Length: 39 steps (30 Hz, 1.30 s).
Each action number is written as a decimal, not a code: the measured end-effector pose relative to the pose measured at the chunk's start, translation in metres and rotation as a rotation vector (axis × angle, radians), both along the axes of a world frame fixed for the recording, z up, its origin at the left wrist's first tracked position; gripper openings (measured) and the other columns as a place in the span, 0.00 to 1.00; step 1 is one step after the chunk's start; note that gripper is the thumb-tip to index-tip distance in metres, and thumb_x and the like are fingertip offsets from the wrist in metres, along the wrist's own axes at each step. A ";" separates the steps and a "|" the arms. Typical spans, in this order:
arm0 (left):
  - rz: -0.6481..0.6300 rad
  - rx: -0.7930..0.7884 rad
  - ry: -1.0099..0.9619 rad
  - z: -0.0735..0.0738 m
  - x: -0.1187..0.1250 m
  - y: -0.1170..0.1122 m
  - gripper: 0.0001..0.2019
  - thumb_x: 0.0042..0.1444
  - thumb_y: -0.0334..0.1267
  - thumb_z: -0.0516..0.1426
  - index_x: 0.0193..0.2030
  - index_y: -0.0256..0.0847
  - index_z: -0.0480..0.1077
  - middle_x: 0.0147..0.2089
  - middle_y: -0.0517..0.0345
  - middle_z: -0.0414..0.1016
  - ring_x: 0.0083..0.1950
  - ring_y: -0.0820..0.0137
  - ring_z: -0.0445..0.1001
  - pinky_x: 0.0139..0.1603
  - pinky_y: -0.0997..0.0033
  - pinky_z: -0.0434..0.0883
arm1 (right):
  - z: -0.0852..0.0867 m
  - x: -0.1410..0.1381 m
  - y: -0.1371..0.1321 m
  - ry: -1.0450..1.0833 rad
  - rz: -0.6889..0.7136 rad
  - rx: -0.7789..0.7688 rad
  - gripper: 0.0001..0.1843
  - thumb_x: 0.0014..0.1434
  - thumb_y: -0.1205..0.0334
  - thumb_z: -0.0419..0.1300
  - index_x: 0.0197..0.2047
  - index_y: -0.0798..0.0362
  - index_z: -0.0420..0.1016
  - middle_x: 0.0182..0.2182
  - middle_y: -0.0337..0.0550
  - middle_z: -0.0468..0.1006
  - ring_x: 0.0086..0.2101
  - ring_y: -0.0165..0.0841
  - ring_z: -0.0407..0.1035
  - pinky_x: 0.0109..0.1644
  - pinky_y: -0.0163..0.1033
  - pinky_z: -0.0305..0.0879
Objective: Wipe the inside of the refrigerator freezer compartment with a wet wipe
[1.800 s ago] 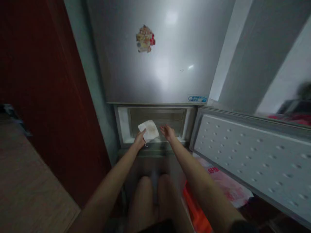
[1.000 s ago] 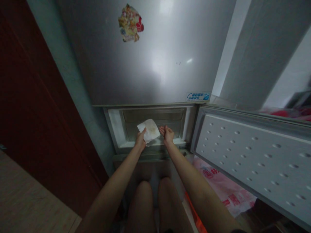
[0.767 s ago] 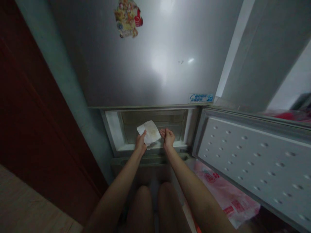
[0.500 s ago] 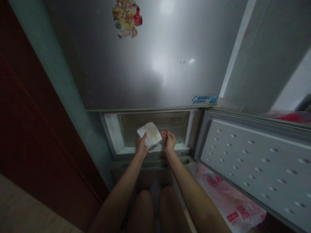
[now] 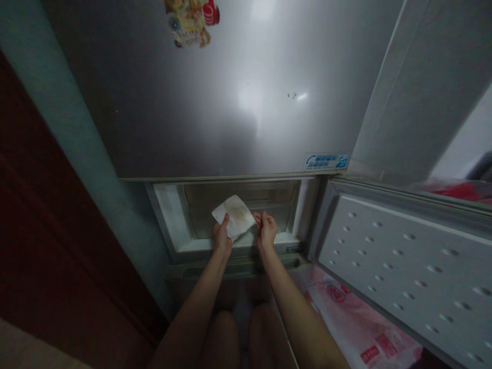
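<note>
A folded white cloth, squarish and with a faint brownish stain, is tilted in front of the open lower compartment of a fridge. My left hand grips its lower left side, thumb on top and the other fingers underneath. At the cloth's right corner is my right hand, its fingers curled and pinched together. Whether anything small sits between those fingertips I cannot make out. Behind the cloth, a pale drawer front shows inside the compartment.
The lower door stands swung out to the right, its dimpled inner side showing. Above is the closed silver upper door with a colourful magnet. A pink and white plastic bag lies under the open door. A dark red wooden panel is at left.
The view has shifted slightly, with the upper door and magnet nearer the top left. Both hands keep nearly the same place at the cloth; the right fingers look a little more curled.
</note>
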<state>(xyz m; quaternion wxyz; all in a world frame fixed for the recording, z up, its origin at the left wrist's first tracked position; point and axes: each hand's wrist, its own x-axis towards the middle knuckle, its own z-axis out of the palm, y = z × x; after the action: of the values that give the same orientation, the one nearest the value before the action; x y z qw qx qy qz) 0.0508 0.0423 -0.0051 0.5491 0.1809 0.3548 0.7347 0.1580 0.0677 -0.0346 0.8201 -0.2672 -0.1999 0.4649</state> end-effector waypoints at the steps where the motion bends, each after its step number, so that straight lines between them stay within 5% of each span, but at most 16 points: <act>1: 0.009 -0.002 0.003 0.000 0.001 0.000 0.05 0.56 0.34 0.62 0.39 0.38 0.75 0.37 0.54 0.82 0.38 0.66 0.81 0.45 0.63 0.78 | -0.001 0.000 0.000 -0.003 -0.002 0.001 0.16 0.49 0.54 0.69 0.30 0.52 0.66 0.26 0.41 0.81 0.25 0.30 0.76 0.27 0.30 0.68; 14: -0.041 0.076 0.091 -0.007 -0.011 0.004 0.08 0.51 0.34 0.66 0.38 0.34 0.77 0.33 0.52 0.83 0.38 0.63 0.82 0.45 0.66 0.77 | -0.005 0.004 -0.006 -0.029 0.062 0.052 0.22 0.45 0.49 0.72 0.34 0.53 0.70 0.30 0.42 0.82 0.29 0.30 0.77 0.35 0.33 0.74; 23: -0.061 0.107 0.155 -0.003 -0.015 0.008 0.08 0.48 0.33 0.67 0.36 0.33 0.78 0.33 0.52 0.83 0.34 0.65 0.82 0.41 0.68 0.77 | 0.007 0.010 -0.001 -0.108 0.135 0.041 0.21 0.44 0.47 0.72 0.27 0.55 0.72 0.24 0.44 0.80 0.24 0.31 0.75 0.28 0.33 0.72; 29: -0.034 0.119 0.196 -0.013 -0.013 -0.015 0.13 0.44 0.38 0.69 0.35 0.34 0.78 0.33 0.55 0.83 0.35 0.65 0.82 0.40 0.71 0.77 | 0.005 0.008 -0.027 -0.103 0.095 0.034 0.20 0.45 0.48 0.72 0.28 0.54 0.73 0.25 0.43 0.81 0.24 0.30 0.74 0.29 0.33 0.72; 39: -0.116 0.111 0.220 -0.009 -0.012 -0.064 0.19 0.39 0.43 0.71 0.36 0.33 0.77 0.32 0.49 0.83 0.42 0.55 0.82 0.42 0.64 0.79 | 0.013 0.018 -0.077 -0.107 0.086 0.018 0.21 0.40 0.46 0.73 0.26 0.54 0.74 0.23 0.40 0.79 0.22 0.29 0.72 0.26 0.33 0.70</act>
<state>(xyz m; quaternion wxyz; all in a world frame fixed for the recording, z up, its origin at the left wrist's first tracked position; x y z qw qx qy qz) 0.0385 -0.0218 -0.0145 0.5376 0.3108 0.3608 0.6959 0.1755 -0.0093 -0.0220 0.7899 -0.2755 -0.2588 0.4829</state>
